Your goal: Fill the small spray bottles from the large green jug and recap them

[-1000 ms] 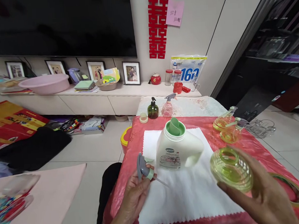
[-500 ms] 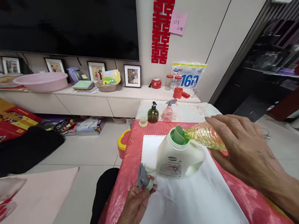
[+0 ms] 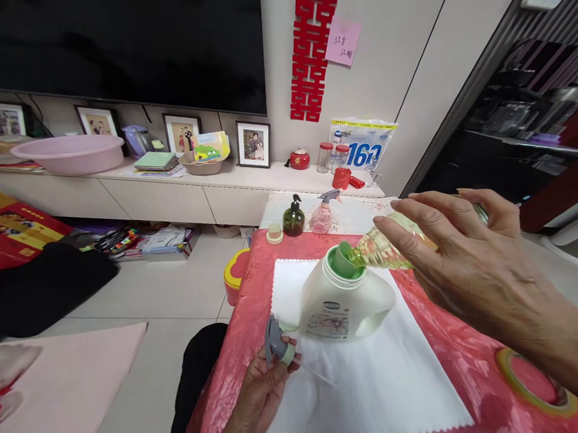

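My right hand (image 3: 470,259) grips a clear yellowish ribbed bottle (image 3: 385,242), tipped on its side with its neck at the open mouth of a big white jug (image 3: 325,305). A green spout (image 3: 342,260) stands inside that mouth. The jug is upright on a white cloth (image 3: 375,380), its handle to the right. Closed around a grey spray trigger head (image 3: 275,340) is my left hand (image 3: 259,386), low and left of the jug. A thin clear tube runs from the head over the cloth.
Behind the jug are a cream cap (image 3: 274,234), a dark green pump bottle (image 3: 294,220) and a pink spray bottle (image 3: 322,216). A roll of tape (image 3: 507,366) lies on the red table cover (image 3: 229,375) at right. A yellow-topped stool (image 3: 234,274) stands left of the table.
My right hand and the bottle's rear end have risen, so the bottle tilts more steeply into the jug. The tape roll has come into view. My left hand stays nearly still.
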A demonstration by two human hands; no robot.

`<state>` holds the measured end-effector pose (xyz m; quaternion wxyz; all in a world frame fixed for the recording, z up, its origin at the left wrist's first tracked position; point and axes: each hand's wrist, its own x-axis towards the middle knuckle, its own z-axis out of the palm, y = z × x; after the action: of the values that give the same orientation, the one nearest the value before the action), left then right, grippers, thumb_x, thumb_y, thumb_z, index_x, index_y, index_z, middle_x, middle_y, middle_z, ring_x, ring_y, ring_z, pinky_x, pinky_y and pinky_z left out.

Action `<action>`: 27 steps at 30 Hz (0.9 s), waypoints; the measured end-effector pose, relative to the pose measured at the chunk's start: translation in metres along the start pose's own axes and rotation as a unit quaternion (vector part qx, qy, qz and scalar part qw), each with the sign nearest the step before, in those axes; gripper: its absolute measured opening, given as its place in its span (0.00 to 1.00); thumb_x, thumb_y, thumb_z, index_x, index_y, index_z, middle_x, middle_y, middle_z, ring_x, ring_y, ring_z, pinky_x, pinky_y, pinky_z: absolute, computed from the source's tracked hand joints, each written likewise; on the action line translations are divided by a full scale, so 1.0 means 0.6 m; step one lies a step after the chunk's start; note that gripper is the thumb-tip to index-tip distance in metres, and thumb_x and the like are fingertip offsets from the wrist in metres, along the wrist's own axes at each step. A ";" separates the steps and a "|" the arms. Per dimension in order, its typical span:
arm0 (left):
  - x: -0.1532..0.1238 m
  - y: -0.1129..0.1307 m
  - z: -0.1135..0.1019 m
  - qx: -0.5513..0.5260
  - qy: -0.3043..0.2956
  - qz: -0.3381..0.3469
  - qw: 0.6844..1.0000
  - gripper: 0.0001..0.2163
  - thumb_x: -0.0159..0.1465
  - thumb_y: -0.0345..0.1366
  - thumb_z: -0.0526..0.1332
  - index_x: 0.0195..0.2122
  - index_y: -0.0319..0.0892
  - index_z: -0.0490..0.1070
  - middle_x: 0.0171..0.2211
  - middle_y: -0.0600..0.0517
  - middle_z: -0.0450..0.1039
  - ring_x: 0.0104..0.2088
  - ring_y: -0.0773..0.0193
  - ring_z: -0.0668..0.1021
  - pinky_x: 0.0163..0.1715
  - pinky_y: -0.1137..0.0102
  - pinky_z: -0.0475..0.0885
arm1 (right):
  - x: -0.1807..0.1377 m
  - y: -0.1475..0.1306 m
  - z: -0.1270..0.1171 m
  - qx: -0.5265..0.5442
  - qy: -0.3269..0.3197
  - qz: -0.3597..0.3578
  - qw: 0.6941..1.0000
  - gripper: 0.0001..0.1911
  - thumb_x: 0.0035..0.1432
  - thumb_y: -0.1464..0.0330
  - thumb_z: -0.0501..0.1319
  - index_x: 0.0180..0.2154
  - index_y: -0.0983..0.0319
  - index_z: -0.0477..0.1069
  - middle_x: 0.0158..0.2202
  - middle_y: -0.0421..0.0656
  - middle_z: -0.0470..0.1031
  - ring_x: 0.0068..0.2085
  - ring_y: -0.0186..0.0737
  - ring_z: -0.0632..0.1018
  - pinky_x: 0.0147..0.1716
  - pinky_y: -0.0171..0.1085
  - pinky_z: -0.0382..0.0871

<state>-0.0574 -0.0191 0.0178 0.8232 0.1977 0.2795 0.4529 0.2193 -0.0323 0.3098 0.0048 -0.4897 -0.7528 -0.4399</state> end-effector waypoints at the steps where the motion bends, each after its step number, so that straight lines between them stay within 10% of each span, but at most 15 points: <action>1: 0.000 0.000 0.001 -0.001 0.000 0.001 1.000 0.21 0.47 0.39 0.82 0.43 0.49 0.83 0.42 0.51 0.84 0.40 0.60 0.85 0.46 0.68 0.77 | 0.002 0.000 -0.001 0.000 -0.002 -0.003 1.000 0.18 0.72 0.76 0.47 0.59 0.61 0.64 0.60 0.52 0.67 0.60 0.55 0.69 0.59 0.61 0.59; 27: -0.003 0.001 0.000 0.009 0.010 -0.005 1.000 0.21 0.46 0.39 0.83 0.42 0.48 0.84 0.43 0.50 0.85 0.40 0.60 0.85 0.46 0.68 0.77 | 0.030 -0.005 -0.033 -0.011 0.030 -0.048 0.998 0.22 0.72 0.82 0.47 0.60 0.61 0.66 0.65 0.49 0.63 0.63 0.53 0.70 0.63 0.67 0.58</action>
<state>-0.0584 -0.0203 0.0188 0.8206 0.1995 0.2930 0.4482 0.1994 -0.0329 0.3281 0.0011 -0.4397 -0.7702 -0.4620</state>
